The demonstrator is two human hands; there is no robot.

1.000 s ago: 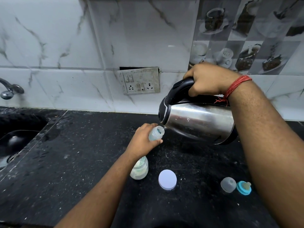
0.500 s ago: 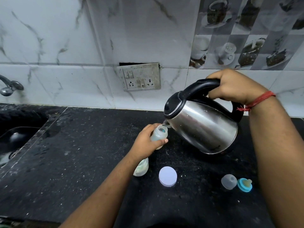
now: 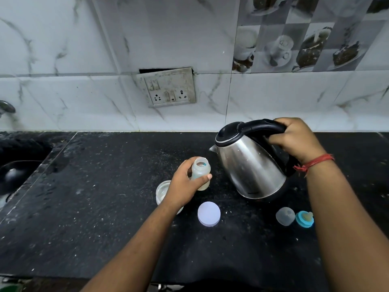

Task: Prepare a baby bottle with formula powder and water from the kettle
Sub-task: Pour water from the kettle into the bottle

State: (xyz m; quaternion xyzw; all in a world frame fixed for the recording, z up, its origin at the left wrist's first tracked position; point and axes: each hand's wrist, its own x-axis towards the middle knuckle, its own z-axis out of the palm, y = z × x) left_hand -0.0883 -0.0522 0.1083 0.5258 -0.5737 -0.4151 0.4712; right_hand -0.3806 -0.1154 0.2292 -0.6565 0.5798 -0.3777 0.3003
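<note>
beside kettle [image 3: 250, 165], bottle [image 3: 201, 172] gripped in left hand [image 3: 185, 186].

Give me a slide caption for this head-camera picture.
Left hand holds the open baby bottle; right hand grips the kettle.

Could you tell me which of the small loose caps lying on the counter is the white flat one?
It is the white disc lid, lying alone just right of the left forearm; the clear dome cap and teal nipple ring sit together further right.
</note>
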